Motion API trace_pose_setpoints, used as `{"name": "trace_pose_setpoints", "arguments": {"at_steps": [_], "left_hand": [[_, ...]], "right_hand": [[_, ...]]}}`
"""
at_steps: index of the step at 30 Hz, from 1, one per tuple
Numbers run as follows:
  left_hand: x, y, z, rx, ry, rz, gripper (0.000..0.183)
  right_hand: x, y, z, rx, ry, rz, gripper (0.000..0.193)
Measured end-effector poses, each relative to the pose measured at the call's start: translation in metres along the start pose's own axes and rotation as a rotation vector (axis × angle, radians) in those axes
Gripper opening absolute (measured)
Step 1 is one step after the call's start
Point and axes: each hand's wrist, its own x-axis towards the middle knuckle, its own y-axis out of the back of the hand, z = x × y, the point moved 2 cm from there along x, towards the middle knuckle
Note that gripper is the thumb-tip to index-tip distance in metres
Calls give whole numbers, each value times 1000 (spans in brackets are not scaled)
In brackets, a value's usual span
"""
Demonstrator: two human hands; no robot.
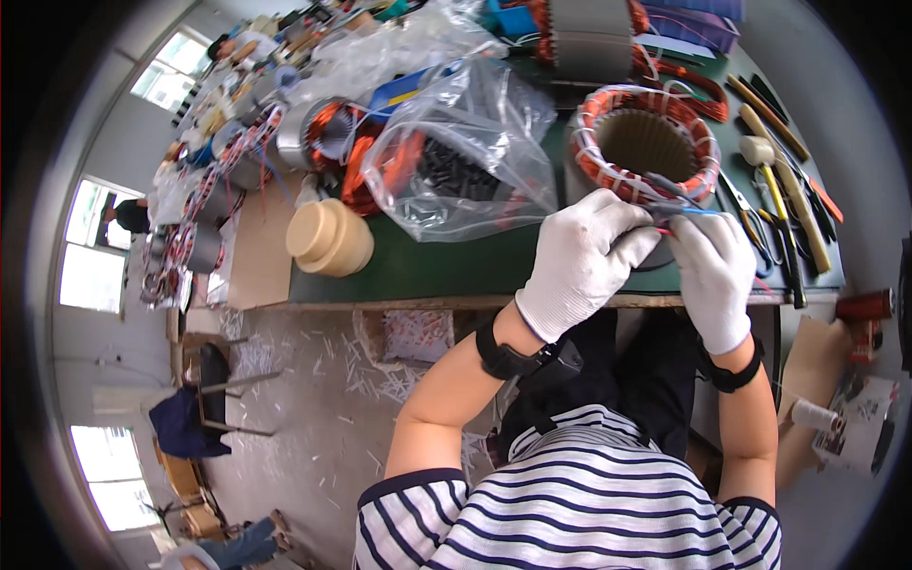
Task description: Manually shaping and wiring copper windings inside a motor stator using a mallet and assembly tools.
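Both my hands wear white knitted gloves and meet at the near rim of a motor stator (pixel 646 142), whose orange copper windings are bound with white lacing. My left hand (pixel 587 255) is closed in a pinch, its fingertips at a thin red wire (pixel 662 231). Opposite it, my right hand (pixel 712 271) is also closed on that wire, and a red length shows beyond its outer side. A blue wire (pixel 701 210) lies across the tops of the right fingers. Dark sleeving (pixel 670 183) rises just above the fingertips; its exact end is hidden by the gloves.
A clear plastic bag (pixel 503 204) of small black pieces lies left of the stator, near a cream plastic container (pixel 332 237). Mallet (pixel 758 152), scissors (pixel 750 220) and other hand tools lie right. Another stator (pixel 591 43) stands behind. The green bench (pixel 418 271) ends before my body.
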Motion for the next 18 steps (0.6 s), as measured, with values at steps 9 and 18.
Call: {"name": "trace_pose_setpoints", "arguments": {"at_steps": [9, 18], "left_hand": [[-5, 114, -132, 825, 491, 10, 21], [7, 90, -154, 1057, 658, -276, 23]], "right_hand": [[-11, -2, -7, -161, -32, -72, 35], [-2, 1, -7, -157, 25, -13, 34]]}}
